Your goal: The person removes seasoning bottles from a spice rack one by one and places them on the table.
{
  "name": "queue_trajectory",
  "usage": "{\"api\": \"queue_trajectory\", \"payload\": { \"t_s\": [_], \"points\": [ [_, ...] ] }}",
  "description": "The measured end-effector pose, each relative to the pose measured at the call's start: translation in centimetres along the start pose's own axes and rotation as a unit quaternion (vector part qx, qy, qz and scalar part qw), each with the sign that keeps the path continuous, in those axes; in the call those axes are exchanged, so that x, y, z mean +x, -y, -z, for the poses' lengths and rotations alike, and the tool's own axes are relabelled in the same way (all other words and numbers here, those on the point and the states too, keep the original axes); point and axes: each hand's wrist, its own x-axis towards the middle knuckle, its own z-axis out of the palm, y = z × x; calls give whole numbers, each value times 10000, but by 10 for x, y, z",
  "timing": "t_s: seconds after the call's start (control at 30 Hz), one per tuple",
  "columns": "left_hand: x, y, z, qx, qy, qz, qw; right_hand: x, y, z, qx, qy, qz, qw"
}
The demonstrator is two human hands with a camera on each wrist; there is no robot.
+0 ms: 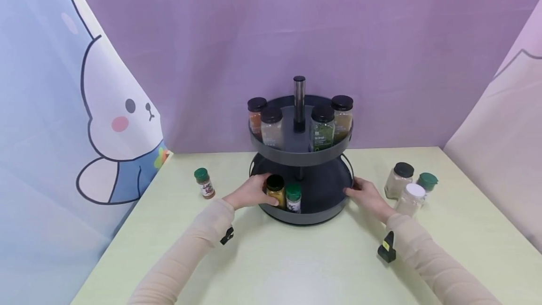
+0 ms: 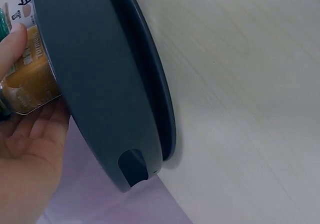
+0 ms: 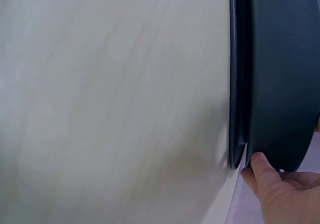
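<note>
While the left hand (image 1: 253, 192) curls thumb and fingers round a black-lidded yellow jar (image 1: 278, 196) in the lower tray (image 1: 319, 216), the right hand (image 1: 367, 197) grips that tray's side, its far fingers hidden; the tray's front covers the jar's base, and a green-capped jar (image 1: 293, 200) beside it is cut off in the left wrist view.

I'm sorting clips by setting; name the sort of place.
Likely a makeshift indoor recording corner: a purple sheet and a cartoon sheet hang behind and beside a table, which holds a rack of jars.
</note>
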Motion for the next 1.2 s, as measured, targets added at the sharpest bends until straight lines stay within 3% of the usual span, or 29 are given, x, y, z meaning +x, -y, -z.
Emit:
{"api": "queue_trajectory", "payload": {
  "t_s": [0.6,1.2],
  "points": [
    [0,3,-1,-383,-33,110,9992,0,-1,-1,-21,14,-76,10000],
    [-1,3,-2,-541,-268,155,9981,-1,0,-1,73,-48,129,9999]
  ]
}}
